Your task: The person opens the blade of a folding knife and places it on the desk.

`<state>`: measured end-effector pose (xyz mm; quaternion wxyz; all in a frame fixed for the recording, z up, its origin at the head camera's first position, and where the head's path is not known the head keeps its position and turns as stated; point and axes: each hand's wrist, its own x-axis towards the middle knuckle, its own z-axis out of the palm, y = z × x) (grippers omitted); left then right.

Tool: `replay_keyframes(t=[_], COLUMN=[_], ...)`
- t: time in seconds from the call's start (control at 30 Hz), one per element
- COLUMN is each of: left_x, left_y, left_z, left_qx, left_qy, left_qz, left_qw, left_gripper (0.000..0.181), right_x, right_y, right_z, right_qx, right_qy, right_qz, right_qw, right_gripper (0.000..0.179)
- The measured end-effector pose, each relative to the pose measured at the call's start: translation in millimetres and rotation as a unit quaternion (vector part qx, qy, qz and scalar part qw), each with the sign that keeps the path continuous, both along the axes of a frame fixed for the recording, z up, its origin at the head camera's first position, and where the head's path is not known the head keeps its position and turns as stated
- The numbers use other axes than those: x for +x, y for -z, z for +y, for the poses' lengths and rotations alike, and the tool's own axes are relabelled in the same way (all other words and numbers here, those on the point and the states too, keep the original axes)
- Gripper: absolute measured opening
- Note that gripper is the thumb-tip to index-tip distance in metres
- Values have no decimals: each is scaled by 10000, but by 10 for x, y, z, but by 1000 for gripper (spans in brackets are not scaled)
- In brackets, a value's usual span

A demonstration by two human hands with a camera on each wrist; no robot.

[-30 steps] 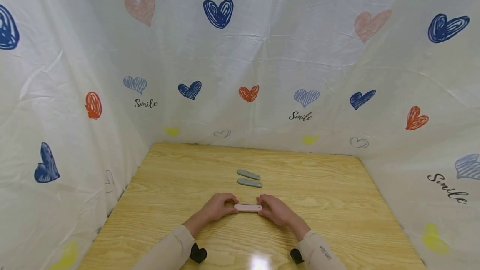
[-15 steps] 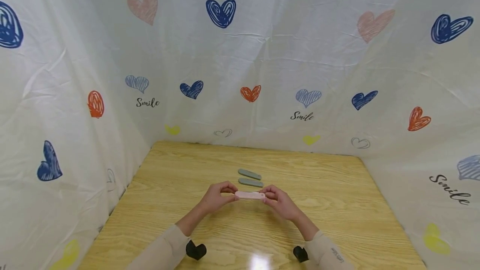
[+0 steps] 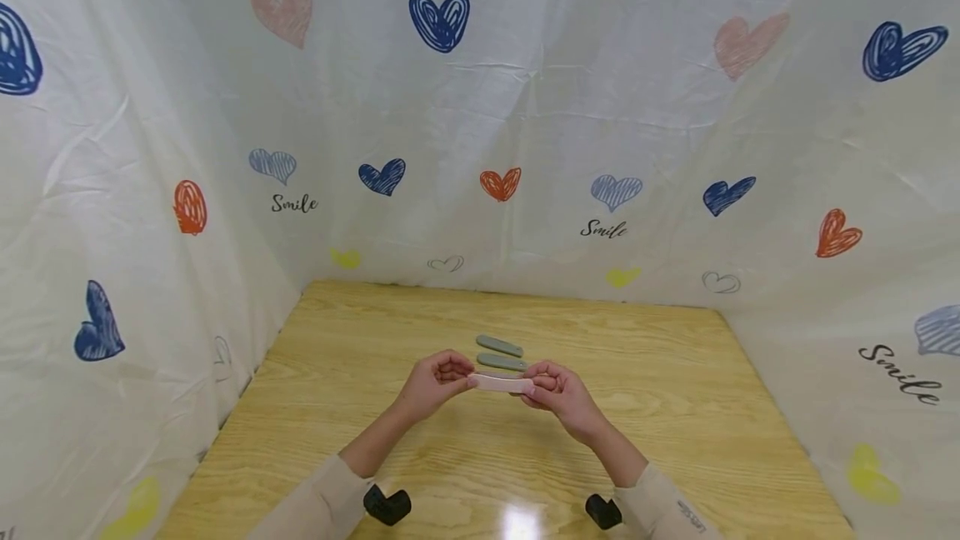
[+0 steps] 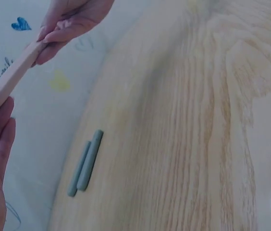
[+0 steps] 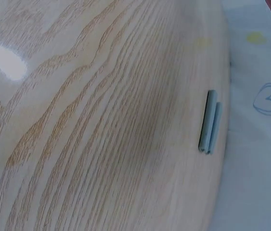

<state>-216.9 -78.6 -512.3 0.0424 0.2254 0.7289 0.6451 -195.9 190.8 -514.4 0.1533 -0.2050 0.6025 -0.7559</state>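
Held above the table in the head view is a slim pink bar with rounded ends (image 3: 501, 383); its exact kind cannot be told. My left hand (image 3: 433, 386) pinches its left end between thumb and fingers. At the other end my right hand (image 3: 566, 400) grips it, thumb in front, covering that tip. The left wrist view shows the same pink bar (image 4: 16, 77) spanning both hands. Just beyond it, two grey-green bars of similar shape, a farther one (image 3: 498, 346) and a nearer one (image 3: 500, 362), lie side by side on the table.
A wood-grain table (image 3: 360, 332) lies below, backed and flanked by a white curtain (image 3: 540, 132) printed with hearts and "Smile". Black devices sit at the left wrist (image 3: 387, 506) and the right wrist (image 3: 603, 512).
Both hands have raised the pink bar and carried it away from the body, towards the grey-green bars. The pink bar has turned, and my right fingers now cover its holed end.
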Motion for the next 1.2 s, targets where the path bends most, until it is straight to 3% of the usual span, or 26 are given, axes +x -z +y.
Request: replay_keyframes(t=[0.13,0.27,0.43,0.53,0.8,1.0,1.2], left_x=[17,20,25,34,69,90,88], left_y=[-20,-30,-57,-81,-165,-186,-132], left_z=[27,56,92,112,137,129,129], left_qx=[146,193,-100,-227,-249,-193,-232], left_qy=[60,148,526,783,1354,1441,1503], left_qz=[-133,-213,-122,-253,-515,-520,-439], left_qw=[9998,9995,9985,9964,9891,9880,9874], left_gripper=[29,29,34,36,41,40,40], right_x=[18,16,22,34,2,-4,7], right_y=[-35,-45,-76,-110,-91,-35,-17], right_z=[-1,-45,-188,-275,-335,-306,-290], right_qx=[56,485,1264,1561,1388,1207,1147], right_qy=[31,199,82,33,-261,-506,-670], right_qz=[-70,-70,-80,-65,-159,-61,131], right_qw=[10000,9986,9919,9877,9899,9914,9911], right_gripper=[13,22,35,38,37,37,42])
